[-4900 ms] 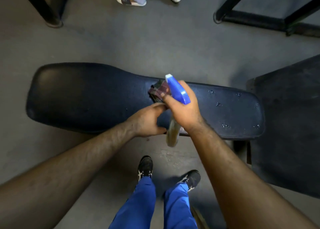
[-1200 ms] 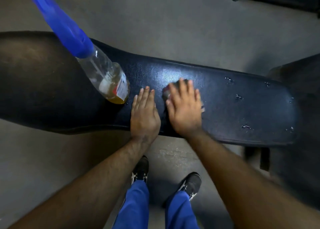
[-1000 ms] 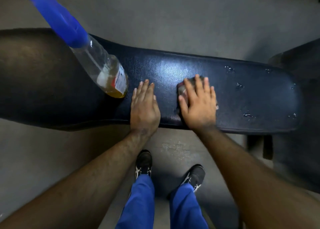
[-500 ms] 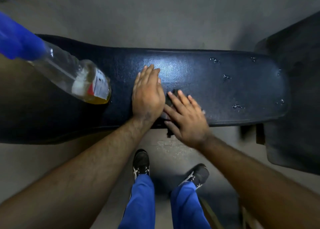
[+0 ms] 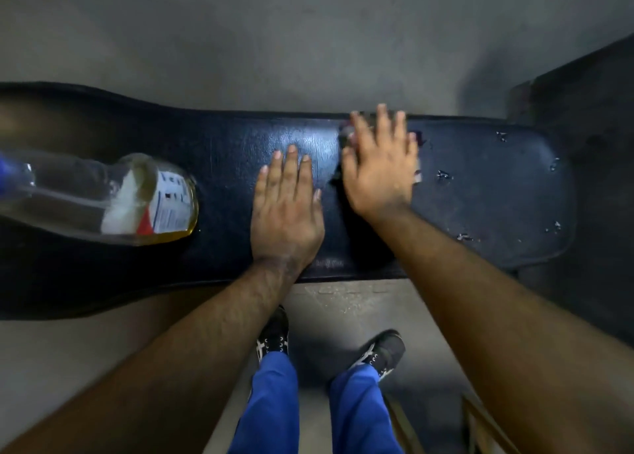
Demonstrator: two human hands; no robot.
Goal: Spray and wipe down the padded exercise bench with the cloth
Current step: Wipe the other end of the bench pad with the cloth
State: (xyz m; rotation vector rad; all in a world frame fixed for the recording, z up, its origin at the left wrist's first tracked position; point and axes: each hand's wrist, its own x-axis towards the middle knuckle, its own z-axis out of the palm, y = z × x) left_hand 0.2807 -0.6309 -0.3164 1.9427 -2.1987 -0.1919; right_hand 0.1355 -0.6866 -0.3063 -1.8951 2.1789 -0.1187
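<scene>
right hand flat on cloth, bench

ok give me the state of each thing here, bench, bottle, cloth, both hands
padded bench: partly wiped, glossy in the middle, spray droplets on its right end
spray bottle: standing on the bench left of the hands, not held, a little yellow liquid at the bottom
cloth: pressed flat under the right hand, mostly hidden
left hand: open, palm flat on the bench, holding nothing
right hand: fingers spread flat on the cloth, blurred
</scene>
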